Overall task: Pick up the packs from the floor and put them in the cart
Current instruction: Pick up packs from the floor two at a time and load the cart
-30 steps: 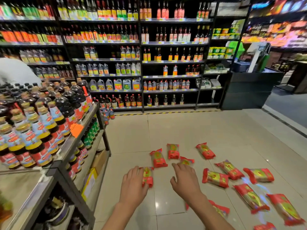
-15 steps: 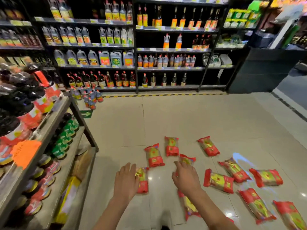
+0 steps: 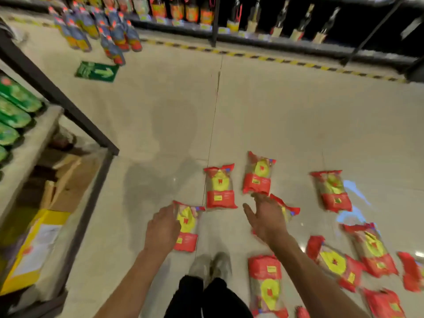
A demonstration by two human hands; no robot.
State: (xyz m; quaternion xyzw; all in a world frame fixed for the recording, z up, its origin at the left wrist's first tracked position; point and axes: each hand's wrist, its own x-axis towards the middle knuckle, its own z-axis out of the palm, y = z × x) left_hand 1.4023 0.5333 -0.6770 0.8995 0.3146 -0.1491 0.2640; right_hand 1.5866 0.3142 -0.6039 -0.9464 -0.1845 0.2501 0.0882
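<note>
Several red and yellow packs lie scattered on the tiled floor. My left hand is at the left edge of the nearest pack; its fingertips slip behind that edge and seem to pinch it. My right hand hovers with fingers spread over another pack, which it partly hides. Just beyond the hands lie two more packs. Others lie to the right and near my feet. No cart is in view.
A dark metal shelf rack with green bottles and a yellow box stands close on the left. Bottles stand on the floor at the back left by a green arrow sign. My shoes are between my arms.
The view has tipped down toward the floor and come closer. Both hands have dropped lower; the left has slid from over the near pack to its left edge, and the right has spread over its pack.
</note>
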